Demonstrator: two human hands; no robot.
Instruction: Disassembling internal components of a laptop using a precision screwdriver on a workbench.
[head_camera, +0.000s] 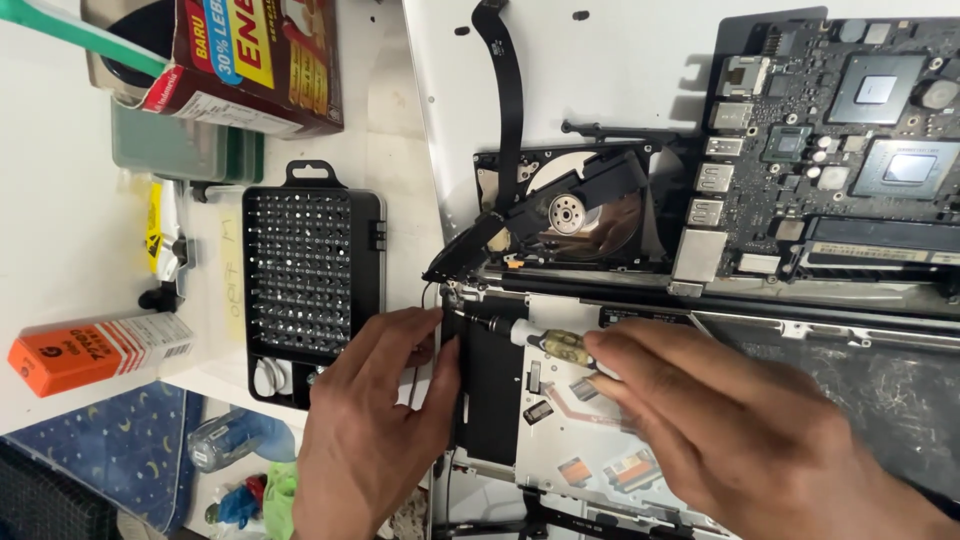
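a white worktop (60, 250) carries an opened laptop chassis (600, 420) with its green motherboard (830, 150) and an exposed optical drive (580, 215) above it; a black screwdriver bit case (310, 270) lies to the left, beside an orange box (95, 350). the left hand (375, 430) rests on the chassis's left edge, fingers loosely spread, gripping nothing. the right hand (740, 430) pinches a small screwdriver (545, 340) between narrowed fingertips, its tip against the chassis near the hinge.

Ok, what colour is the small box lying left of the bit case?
Orange box, white at one end; head view.
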